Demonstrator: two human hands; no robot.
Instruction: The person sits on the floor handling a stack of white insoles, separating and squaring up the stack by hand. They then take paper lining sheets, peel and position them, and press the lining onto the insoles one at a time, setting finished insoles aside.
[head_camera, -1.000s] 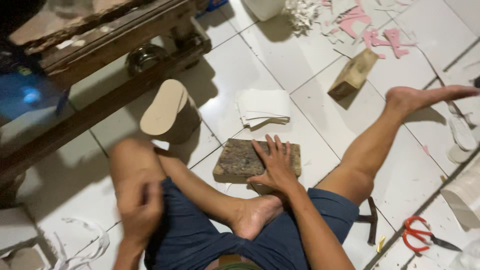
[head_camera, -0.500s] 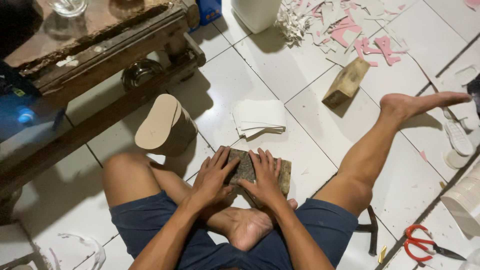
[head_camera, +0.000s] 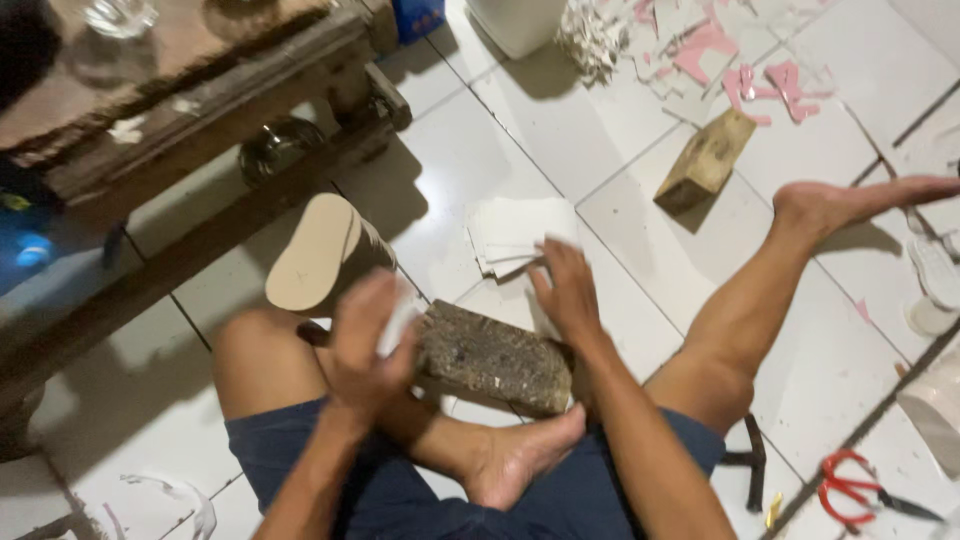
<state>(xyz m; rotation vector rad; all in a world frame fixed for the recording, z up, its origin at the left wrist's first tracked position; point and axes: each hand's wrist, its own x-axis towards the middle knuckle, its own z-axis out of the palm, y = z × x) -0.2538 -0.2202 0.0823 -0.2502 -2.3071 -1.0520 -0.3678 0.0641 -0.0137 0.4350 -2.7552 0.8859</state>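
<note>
Head camera, looking down at a person seated on white floor tiles. At the far left, one dark wooden bench (head_camera: 190, 130) fills the upper left of the frame, with one glass (head_camera: 120, 15) on its top and one dark round bowl (head_camera: 278, 148) beneath it. Right of that, at centre left, one tan shoe sole (head_camera: 312, 252) stands tilted on edge. Just below it the left hand (head_camera: 368, 345) is raised and motion-blurred, its fingers curled around one small white piece (head_camera: 400, 325); what the piece is cannot be told. Beside it, in the lower middle, one rough dark stone block (head_camera: 495, 358) lies on the floor against the person's tucked foot. The right hand (head_camera: 568, 292) rests with fingers spread at the block's upper right edge, reaching onto one stack of white sheets (head_camera: 520, 235) above centre. The two hands are apart. Farther right, one wooden block (head_camera: 706, 162) lies in the upper right, below a scatter of pink and white scraps (head_camera: 720, 50). At the lower right lie one dark hammer (head_camera: 752, 460) and one pair of red-handled scissors (head_camera: 860, 490).
</note>
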